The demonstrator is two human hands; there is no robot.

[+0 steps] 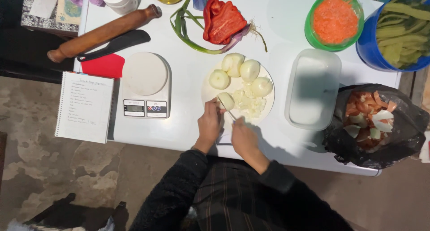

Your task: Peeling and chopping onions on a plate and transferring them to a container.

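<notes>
On a round white cutting board (264,110) lie three whole peeled onions (233,64), a heap of chopped onion (249,103) and a half onion (226,100). My left hand (209,123) holds the half onion down at the board's near left. My right hand (242,136) grips a knife (227,111) whose thin blade rests against that half onion.
A white kitchen scale (146,85), a spiral notebook (85,106), a rolling pin (104,32), a black spatula (115,44) and a red scraper (104,66) lie left. Red pepper (222,20) and green onion sit behind. A white container (312,88), green bowl of grated carrot (334,19), blue bowl (396,32) and black scrap bag (374,123) stand right.
</notes>
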